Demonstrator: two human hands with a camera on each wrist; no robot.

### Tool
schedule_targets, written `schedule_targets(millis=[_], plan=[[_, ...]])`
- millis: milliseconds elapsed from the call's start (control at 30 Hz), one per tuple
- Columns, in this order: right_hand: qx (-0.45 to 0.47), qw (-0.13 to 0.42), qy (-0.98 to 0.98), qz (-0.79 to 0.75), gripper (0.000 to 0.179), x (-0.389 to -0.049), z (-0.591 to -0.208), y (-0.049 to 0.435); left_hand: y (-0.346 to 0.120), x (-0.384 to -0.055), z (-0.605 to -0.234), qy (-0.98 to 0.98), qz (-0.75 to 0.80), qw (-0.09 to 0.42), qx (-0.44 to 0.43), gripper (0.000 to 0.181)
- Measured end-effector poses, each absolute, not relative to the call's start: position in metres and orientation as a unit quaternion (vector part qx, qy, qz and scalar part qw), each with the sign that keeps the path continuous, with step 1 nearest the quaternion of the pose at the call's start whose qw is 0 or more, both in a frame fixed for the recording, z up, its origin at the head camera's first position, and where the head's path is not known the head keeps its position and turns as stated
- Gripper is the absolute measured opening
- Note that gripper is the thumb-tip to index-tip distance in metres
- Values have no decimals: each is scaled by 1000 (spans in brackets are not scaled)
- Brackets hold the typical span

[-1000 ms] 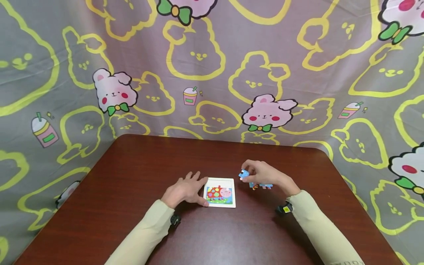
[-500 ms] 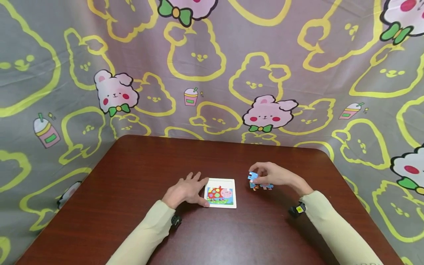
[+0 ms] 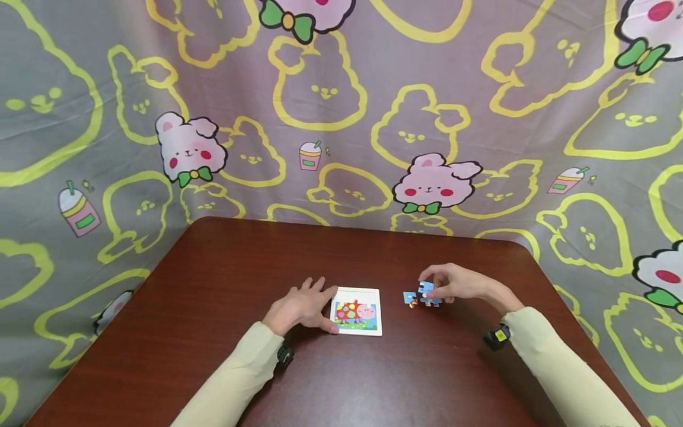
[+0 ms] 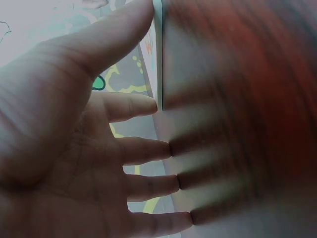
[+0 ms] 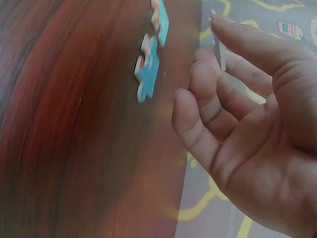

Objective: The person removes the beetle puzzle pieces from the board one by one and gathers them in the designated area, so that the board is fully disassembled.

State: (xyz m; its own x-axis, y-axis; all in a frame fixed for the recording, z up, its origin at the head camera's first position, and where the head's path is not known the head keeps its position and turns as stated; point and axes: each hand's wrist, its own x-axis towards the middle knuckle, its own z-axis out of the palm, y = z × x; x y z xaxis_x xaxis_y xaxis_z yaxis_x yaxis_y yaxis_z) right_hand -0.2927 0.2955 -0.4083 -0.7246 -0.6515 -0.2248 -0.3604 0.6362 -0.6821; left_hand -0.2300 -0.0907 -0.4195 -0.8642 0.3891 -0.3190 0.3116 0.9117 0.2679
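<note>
My left hand (image 3: 300, 306) rests at the left side of a white-framed jigsaw board (image 3: 356, 333), fingers spread and straight. In the left wrist view, its thumb and index finger touch the board's edge (image 4: 159, 64). The board shows a pink animal with a red spotted body; its upper part is bare white. To the right, my right hand (image 3: 458, 282) pinches a blue jigsaw piece (image 3: 425, 287) above the table, seen edge-on between thumb and fingers in the right wrist view. Just below it lie two other blue jigsaw pieces, one on the left (image 3: 409, 296) and one partly hidden (image 3: 433, 302).
The dark brown wooden table (image 3: 256, 255) has rounded far corners. A grey cloth (image 3: 331, 196) with yellow outlines and rabbit faces hangs behind it and along both sides. Each wrist wears a dark band, the right one (image 3: 497, 337) with a yellow patch.
My right hand has moved to the right with the pinched jigsaw piece, away from the board. The left piece on the table now shows uncovered. My left hand has stayed at the board.
</note>
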Motion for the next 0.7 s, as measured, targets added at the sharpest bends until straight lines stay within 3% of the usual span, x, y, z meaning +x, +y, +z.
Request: schedule_targets(millis=[700], plan=[[-213,308,880,-292,42,-294,-408,330,-91,-227,-417,960,109,185,182,95]])
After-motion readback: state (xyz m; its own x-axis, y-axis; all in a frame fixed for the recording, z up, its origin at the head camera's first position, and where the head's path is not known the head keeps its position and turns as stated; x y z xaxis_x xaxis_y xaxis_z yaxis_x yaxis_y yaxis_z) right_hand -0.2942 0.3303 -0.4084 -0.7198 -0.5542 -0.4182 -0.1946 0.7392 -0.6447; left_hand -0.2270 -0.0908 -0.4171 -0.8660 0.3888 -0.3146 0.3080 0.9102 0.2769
